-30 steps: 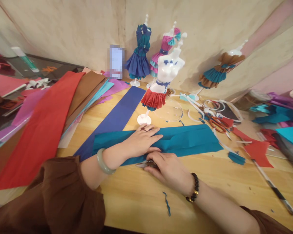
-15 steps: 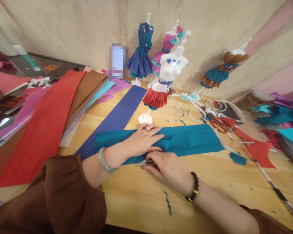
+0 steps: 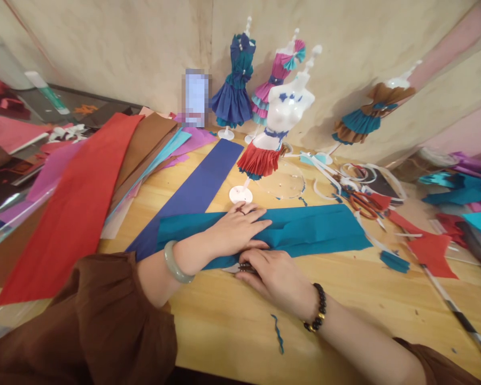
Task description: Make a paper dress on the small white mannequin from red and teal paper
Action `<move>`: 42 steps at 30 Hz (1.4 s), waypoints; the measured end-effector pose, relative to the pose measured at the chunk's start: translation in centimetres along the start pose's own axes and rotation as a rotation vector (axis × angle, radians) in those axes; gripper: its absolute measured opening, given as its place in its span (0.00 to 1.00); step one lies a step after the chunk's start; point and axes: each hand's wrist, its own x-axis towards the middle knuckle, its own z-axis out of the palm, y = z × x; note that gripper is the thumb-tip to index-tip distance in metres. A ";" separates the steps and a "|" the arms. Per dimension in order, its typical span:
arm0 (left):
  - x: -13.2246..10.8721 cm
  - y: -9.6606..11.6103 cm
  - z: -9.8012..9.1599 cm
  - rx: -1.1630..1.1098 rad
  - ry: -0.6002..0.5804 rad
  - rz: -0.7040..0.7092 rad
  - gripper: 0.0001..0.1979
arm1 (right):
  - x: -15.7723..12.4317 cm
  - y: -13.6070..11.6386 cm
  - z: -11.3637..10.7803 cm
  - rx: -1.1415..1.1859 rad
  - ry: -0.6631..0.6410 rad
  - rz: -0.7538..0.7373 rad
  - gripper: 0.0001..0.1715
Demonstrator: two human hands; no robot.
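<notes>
My left hand [image 3: 238,230] lies flat with fingers spread on a long strip of teal crepe-like paper [image 3: 320,230]. Just below it, my right hand [image 3: 278,275] is closed around a small tool with a pale pointed blade [image 3: 230,269] and dark handle. The blade points left along the strip's near edge; most of the handle is hidden in my fingers. A blue strip [image 3: 196,184] runs diagonally beneath the teal one. Beyond my left hand stands a small white dress form [image 3: 289,109] wearing a red pleated skirt [image 3: 260,162].
Red sheets [image 3: 74,208] and brown sheets [image 3: 154,133] lie at left. Three dressed forms, including a teal-and-blue one [image 3: 233,99], stand by the wall near a blurred phone [image 3: 195,99]. Orange-handled scissors [image 3: 363,206], white strips and red scraps [image 3: 433,254] lie at right.
The whole view has shifted slightly. Both hands keep the same places on the teal strip, and the blade stays at its near edge.
</notes>
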 end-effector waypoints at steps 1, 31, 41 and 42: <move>0.0 0.0 0.0 -0.003 -0.002 -0.002 0.29 | 0.0 0.0 0.0 0.000 -0.005 0.001 0.09; 0.1 -0.3 0.6 0.033 0.035 0.024 0.31 | 0.7 -0.5 0.3 -0.017 -0.017 -0.021 0.11; 0.2 0.0 -0.8 -0.112 -0.022 -0.049 0.29 | 0.7 -1.0 0.0 -0.022 -0.045 0.022 0.10; 0.3 0.0 -1.2 -0.141 -0.033 -0.058 0.29 | 0.7 -1.1 -0.1 -0.022 -0.057 0.031 0.10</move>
